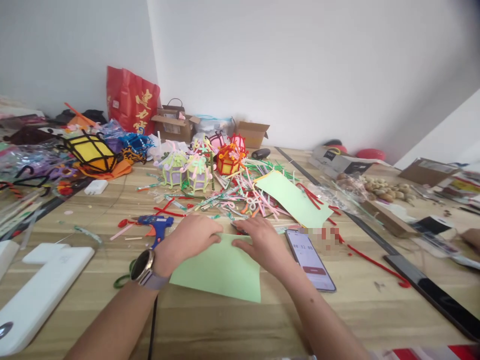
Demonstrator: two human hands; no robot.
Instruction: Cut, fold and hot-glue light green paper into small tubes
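A sheet of light green paper (225,270) lies on the wooden table in front of me, one corner pointing towards me. At its far left edge, my left hand (195,237) is closed on the paper, thumb and fingers near together. My right hand (260,245) grips the far right edge, its thumb on the sheet and its fingers beyond the edge. A small dark object (239,228) shows partly under the right fingertips; its kind is hidden. Close to my left wrist lies a blue hot glue gun (155,223). A phone (311,260) with a lit timer lies right of my right hand.
Cut pipe cleaners (258,200) heap up beyond my hands, beside small pipe-cleaner lanterns (197,172). Another green sheet (296,197) rests on the heap. A white power bank (48,300) lies at left. A red bag (131,100) and cardboard boxes (253,134) stand along the wall.
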